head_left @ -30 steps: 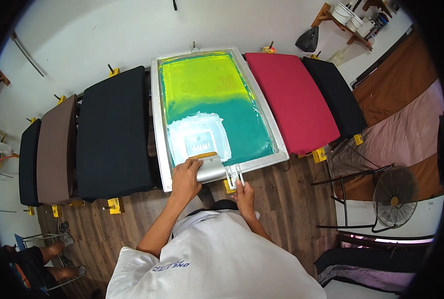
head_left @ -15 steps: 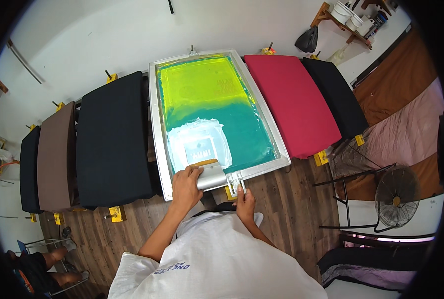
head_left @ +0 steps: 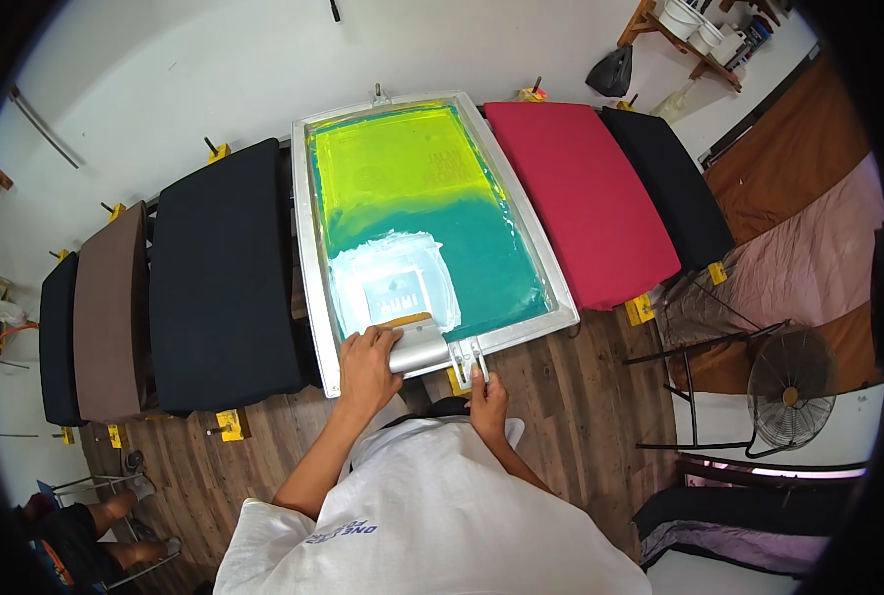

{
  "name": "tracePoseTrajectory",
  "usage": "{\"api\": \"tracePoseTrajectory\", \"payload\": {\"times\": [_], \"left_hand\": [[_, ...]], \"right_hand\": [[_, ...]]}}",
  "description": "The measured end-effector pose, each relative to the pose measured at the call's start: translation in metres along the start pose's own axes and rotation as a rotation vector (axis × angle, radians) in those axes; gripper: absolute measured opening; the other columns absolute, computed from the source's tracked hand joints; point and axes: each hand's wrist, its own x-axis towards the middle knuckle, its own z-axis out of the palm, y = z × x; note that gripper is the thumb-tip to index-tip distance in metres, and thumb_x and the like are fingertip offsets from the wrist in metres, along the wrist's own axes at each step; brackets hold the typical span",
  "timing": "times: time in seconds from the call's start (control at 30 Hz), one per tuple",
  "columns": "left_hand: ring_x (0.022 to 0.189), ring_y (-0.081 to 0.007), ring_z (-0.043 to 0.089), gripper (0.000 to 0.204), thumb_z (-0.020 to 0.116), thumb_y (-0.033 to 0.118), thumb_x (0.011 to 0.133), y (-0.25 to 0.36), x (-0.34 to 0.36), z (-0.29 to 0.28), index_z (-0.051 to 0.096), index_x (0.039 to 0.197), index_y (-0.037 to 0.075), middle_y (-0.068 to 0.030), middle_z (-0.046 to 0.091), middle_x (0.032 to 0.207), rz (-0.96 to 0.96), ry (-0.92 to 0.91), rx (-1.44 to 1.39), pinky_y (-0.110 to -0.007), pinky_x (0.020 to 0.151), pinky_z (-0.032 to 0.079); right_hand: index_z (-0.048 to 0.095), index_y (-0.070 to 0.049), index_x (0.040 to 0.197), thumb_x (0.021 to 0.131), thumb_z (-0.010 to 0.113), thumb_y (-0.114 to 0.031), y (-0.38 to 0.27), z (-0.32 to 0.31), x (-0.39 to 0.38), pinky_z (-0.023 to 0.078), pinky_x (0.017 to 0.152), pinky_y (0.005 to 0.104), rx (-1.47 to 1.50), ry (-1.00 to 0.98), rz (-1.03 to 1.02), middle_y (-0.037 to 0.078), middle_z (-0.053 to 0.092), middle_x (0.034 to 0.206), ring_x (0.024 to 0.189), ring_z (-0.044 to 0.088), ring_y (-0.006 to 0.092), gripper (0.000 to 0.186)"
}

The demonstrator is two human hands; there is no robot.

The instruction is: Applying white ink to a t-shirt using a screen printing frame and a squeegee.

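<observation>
A silver-framed printing screen (head_left: pixel 561 297) lies over the middle board, with yellow-green ink (head_left: pixel 387 159) on its far half, teal around and white ink (head_left: pixel 362 268) at the near left. My left hand (head_left: pixel 367 367) is closed on a squeegee (head_left: pixel 417 347) with a silver handle and tan blade, resting at the screen's near edge below the white ink. My right hand (head_left: pixel 487 397) is closed on the metal bracket (head_left: pixel 467 357) at the front right of the screen, beside the squeegee.
Cloth-covered boards flank the screen: black (head_left: pixel 219 278), brown (head_left: pixel 105 312) and red (head_left: pixel 586 203). A fan (head_left: pixel 791 387) and hanging cloths (head_left: pixel 769 218) are at right. A seated person's legs (head_left: pixel 115 516) show at lower left. A wall shelf (head_left: pixel 714 64) holds buckets and containers.
The screen and boards sit slightly lower in the view than a second ago, as the camera has shifted. Both hands keep their holds on the squeegee and bracket.
</observation>
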Motion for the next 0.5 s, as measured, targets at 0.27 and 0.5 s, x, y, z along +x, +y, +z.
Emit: {"api": "tracePoseTrajectory", "payload": {"times": [0.27,0.5], "left_hand": [[0.11,-0.031,0.058,0.064,0.077,0.002,0.06,0.002,-0.004,0.002,0.062,0.123,0.005,-0.0129,0.063,0.118,-0.01,-0.012,0.011,-0.046,0.102,0.04],[0.127,-0.0292,0.05,0.071,0.079,0.004,0.067,0.001,-0.017,0.009,0.054,0.133,0.007,-0.0152,0.054,0.134,-0.033,-0.064,-0.006,-0.053,0.108,0.034]], "right_hand": [[0.053,0.002,0.08,0.101,0.055,-0.033,0.005,-0.003,0.001,0.043,0.043,0.0302,-0.033,-0.018,-0.01,0.007,0.053,0.062,0.05,0.052,0.0115,0.041],[0.053,0.002,0.079,0.101,0.055,-0.035,0.004,-0.003,0.001,0.044,0.044,0.0306,-0.053,-0.019,-0.023,0.007,0.053,0.061,0.05,0.053,0.0119,0.043]]}}
